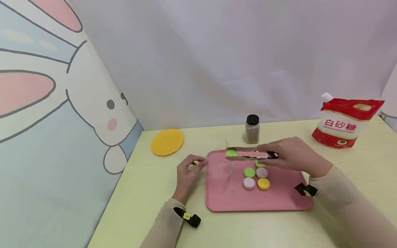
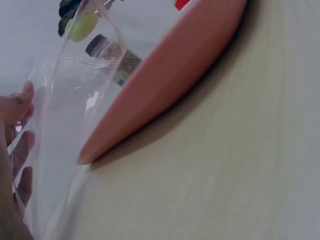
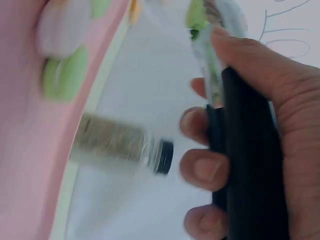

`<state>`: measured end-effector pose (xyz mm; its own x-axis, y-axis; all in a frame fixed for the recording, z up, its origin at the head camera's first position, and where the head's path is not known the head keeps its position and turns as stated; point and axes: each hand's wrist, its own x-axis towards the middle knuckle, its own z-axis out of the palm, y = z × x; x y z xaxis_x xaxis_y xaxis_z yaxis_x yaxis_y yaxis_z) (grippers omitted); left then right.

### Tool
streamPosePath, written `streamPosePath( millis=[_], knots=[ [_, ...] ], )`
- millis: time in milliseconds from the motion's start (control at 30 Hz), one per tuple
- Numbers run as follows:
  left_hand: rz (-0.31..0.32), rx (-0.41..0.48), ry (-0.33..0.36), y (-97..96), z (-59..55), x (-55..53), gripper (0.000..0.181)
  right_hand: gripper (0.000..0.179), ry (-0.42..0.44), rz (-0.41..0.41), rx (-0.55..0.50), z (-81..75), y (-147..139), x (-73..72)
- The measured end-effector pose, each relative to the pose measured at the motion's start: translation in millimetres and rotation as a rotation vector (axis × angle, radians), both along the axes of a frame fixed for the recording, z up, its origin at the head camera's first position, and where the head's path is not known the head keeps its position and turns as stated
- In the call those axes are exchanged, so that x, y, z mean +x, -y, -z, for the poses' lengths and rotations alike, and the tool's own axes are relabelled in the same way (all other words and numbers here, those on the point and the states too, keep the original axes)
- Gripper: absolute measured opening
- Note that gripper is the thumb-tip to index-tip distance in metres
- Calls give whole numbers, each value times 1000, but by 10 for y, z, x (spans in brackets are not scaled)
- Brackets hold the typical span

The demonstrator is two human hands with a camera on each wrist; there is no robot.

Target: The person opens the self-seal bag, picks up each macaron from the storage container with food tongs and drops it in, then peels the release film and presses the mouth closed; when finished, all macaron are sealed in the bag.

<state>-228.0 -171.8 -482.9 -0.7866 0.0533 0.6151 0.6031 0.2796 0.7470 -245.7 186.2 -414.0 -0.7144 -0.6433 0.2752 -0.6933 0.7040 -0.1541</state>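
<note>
My right hand (image 1: 293,157) grips tongs (image 1: 244,158) with black handles, reaching left over the pink tray (image 1: 225,203). At the tong tips is a green macaron (image 2: 83,26), seen through a clear plastic bag (image 2: 65,100) in the left wrist view. The thumb and fingers of my left hand (image 1: 190,175) hold this bag by its side, at the tray's left edge. On the tray lie several macarons: a yellow one (image 1: 264,184), a pink one (image 1: 249,183), a lilac one (image 1: 262,173) and green ones (image 1: 249,172).
Behind the tray stands a glass jar (image 1: 252,130) with a black lid and brownish contents. A yellow plate (image 1: 167,142) lies at the back left of the table (image 1: 149,209). To the back right is a red and white sugar bag (image 1: 342,124) with a spout. Walls close off the back and left.
</note>
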Motion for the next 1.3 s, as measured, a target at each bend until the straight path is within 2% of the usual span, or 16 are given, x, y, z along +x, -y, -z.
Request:
streamPosePath(
  millis=[233, 333, 467, 633, 800, 900, 1067, 1200, 1300],
  knots=[
    [8, 17, -79, -19, -33, -12, 8, 41, 119, -60, 115, -8, 613, -160],
    [13, 29, -97, -36, -35, -6, 9, 38, 97, -79, 133, 29, 890, -188],
    [8, 38, -112, -61, -30, 9, 9, 32, 81, -65, 126, 129, 1137, -152],
    [-25, 39, -165, -58, 9, -14, 12, 23, 45, -49, 102, 223, 1243, -88],
    [-61, 44, -236, -2, 173, -124, 15, 25, -11, -32, 48, 276, 1313, -68],
    [-79, 37, -260, 35, 253, -174, 16, 31, -20, 9, 14, 310, 1366, -69],
    [-89, 29, -266, 78, 288, -180, 17, 39, -6, 60, 1, 322, 1427, -53],
    [-88, 25, -271, 98, 286, -171, 16, 32, -6, 51, 17, 312, 1446, -39],
    [-97, 31, -267, 107, 276, -172, 15, 38, -3, 47, 22, 285, 1448, -38]
  ],
)
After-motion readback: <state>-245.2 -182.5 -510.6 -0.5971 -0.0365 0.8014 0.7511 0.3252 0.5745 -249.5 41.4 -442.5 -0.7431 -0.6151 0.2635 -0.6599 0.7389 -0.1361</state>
